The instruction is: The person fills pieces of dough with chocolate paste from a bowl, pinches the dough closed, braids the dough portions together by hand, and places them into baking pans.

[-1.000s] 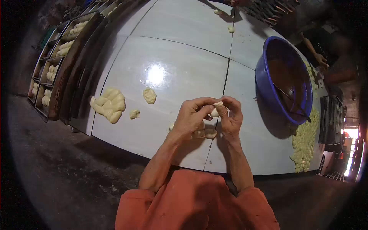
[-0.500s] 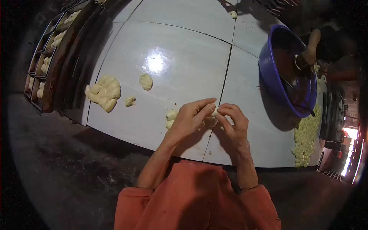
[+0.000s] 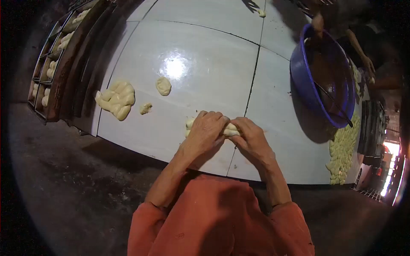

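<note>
Pale dough pieces (image 3: 231, 130) lie side by side on the tiled table near its front edge, partly covered by both hands. My left hand (image 3: 208, 130) curls over their left part, fingers bent around the dough. From the right, my right hand (image 3: 251, 135) grips the other end, with its thumb on the near side. More dough shows at the left edge of my left hand. How many pieces lie under the palms is hidden. Farther left on the table are a small dough scrap (image 3: 145, 108), a flattened dough round (image 3: 163, 86) and a lumpy dough mass (image 3: 117, 100).
Baking tins (image 3: 49, 68) with dough stand at the left. A purple basin (image 3: 300, 77) with a stick in it tilts at the right, beside many dough pieces (image 3: 343, 149). Other people's arms (image 3: 358, 47) are near the basin. A small dough piece (image 3: 261, 13) lies far back.
My hands have gone from pinching a small bit with raised fingertips to curling over the dough on the table. A co-worker's hand has left the basin's inside; another hand appears at its far rim.
</note>
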`<state>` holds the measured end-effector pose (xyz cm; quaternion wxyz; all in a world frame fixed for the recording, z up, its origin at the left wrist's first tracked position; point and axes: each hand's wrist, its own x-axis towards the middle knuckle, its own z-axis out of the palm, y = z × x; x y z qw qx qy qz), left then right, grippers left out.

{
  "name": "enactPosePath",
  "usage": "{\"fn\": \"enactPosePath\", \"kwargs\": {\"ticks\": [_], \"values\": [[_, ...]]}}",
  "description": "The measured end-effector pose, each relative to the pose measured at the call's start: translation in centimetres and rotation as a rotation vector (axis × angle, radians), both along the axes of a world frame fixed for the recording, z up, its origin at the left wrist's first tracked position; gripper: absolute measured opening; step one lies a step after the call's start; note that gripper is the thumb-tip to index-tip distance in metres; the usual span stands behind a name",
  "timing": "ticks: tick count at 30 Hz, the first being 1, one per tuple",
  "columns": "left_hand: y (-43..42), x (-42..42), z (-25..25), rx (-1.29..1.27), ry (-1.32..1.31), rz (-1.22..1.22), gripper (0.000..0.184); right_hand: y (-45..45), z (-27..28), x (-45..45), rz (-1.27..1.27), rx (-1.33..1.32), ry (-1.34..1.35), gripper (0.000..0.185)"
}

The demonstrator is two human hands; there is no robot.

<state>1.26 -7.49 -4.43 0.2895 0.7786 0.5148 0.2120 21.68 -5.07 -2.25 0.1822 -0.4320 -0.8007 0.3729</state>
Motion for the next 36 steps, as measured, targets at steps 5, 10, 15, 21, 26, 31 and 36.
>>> {"fn": "enactPosePath", "kwargs": {"ticks": [5,10,15,21,26,31,36], "values": [[-0.5,-0.9,0.5,-0.048,0.046,-0.046,0.085,0.7,-0.2,0.7,0.092,0.126,-0.16,0.06],[-2.5,-4.1,2.3,0.01,0.275,0.051,0.109,1.2,-1.2,1.1,0.131,0.301,-0.134,0.093],[-3.4,-7.0,2.3,-0.114,0.205,0.12,0.098,1.6,-2.5,-1.4,0.233,0.404,-0.096,0.091],[-2.9,-6.7,0.8,-0.096,0.032,0.089,0.079,1.9,-4.7,-2.6,0.328,0.564,-0.151,0.071],[-1.5,-6.7,1.7,-0.204,-0.025,0.044,0.043,1.8,-2.5,-4.4,0.297,0.448,0.041,0.039],[-1.6,-7.8,2.9,-0.268,-0.177,0.062,0.029,0.8,1.2,-5.6,0.271,0.078,0.005,0.029],[-1.3,-14.9,3.7,0.0,-0.151,-0.149,0.03,2.8,1.7,-10.4,0.272,-0.164,0.026,0.041]]}}
